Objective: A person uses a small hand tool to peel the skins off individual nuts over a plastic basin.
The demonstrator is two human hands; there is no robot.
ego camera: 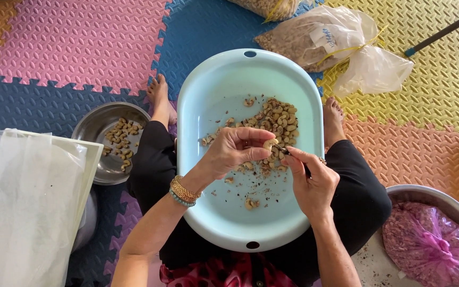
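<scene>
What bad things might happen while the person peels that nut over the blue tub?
The small dark tool in the right hand points toward the left hand fingers pinching the cashew, so a slip might poke a fingertip. The light blue tub rests on the person's lap and may tip, spilling the pile of nuts onto the foam mat.

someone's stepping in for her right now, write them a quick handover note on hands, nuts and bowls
Left hand: pinches one pale cashew over the light blue basin.
Right hand: holds a small dark tool, tip at that nut.
Unpeeled pile: far side of the basin, with skin flakes scattered in it.
Done: a modest batch of peeled nuts in the steel bowl at her left.
Left: most of the pile; tied bags of nuts on the mat beyond.
</scene>
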